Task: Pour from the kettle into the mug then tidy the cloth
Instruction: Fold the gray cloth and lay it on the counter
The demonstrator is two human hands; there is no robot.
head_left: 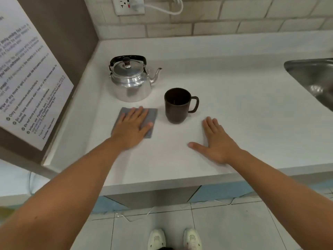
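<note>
On the white surface (234,98), near the left corner where it meets a brown side panel, a shiny metal kettle (130,82) is seen standing upright, its black handle arched over the lid and its spout turned to the right. Just to the right of it and a little nearer the front edge, a dark brown mug (177,105) is set upright and apart from the kettle, its handle pointing right; its inside is too dark for any contents to be told. A grey cloth (151,117) is laid flat just in front of the kettle and just left of the mug, touching neither.

The left hand (131,129) is laid palm down on the cloth, covering most of it, with the fingers (138,112) stretched out and slightly spread; nothing is gripped. The right hand (218,141) is rested flat on the bare surface in front of and to the right of the mug, well apart from the cloth, its fingers extended close together and the thumb held out to the left; nothing is held by it.

At the far right a steel sink (311,78) is sunk into the surface. A wall socket (128,5) with a white cable plugged in is mounted on the tiled wall behind, and a printed notice (27,78) is fixed to the side panel at the left. Pale shoes (173,239) are visible on the tiled floor below.
</note>
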